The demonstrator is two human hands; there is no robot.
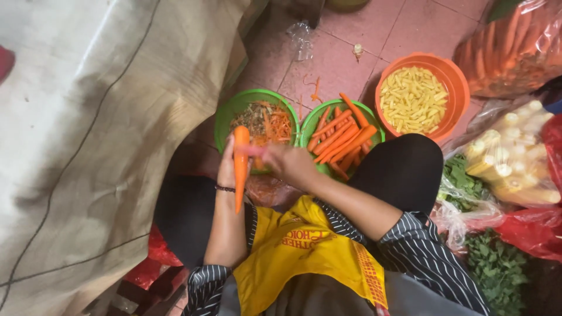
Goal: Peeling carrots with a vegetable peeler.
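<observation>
Pink tiled floor [345, 64] with dark grout; pale stained cloth [99, 134] draped along left; dim light

Setting: an informal vegetable preparation area, consistent with a market stall or the back area of a food kitchen. Evidence: work is done low over a pink tiled floor [345, 58], not at a counter. Plastic bowls stand directly on the tiles: a green bowl of peelings [256, 120], a green bowl of peeled carrots [342, 137], an orange bowl of cut pale pieces [422, 96]. Bulk stock lies alongside in plastic bags: carrots [515, 47], baby corn [512, 161], leafy greens [497, 266]. The worker wears a yellow apron [304, 251].
</observation>
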